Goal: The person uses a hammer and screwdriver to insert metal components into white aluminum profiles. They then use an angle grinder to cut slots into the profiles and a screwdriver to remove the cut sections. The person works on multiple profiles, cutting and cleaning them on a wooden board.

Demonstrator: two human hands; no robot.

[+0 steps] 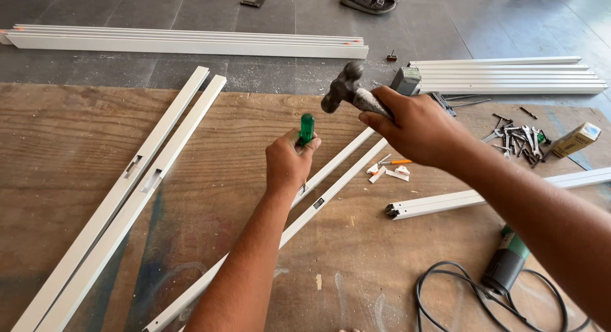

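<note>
The left hand point(287, 161) is closed around a green-handled screwdriver point(307, 128), held upright with its tip hidden behind the fist, over the white metal profile point(331, 179) that lies slantwise on the wooden surface point(76, 141). The right hand point(417, 128) is clamped on the handle of a hammer point(344, 89), whose dark head is raised just above and right of the screwdriver. The hammer looks head-heavy and rigid, best gripped well back on its handle; the thin hollow profile probably dents easily.
</note>
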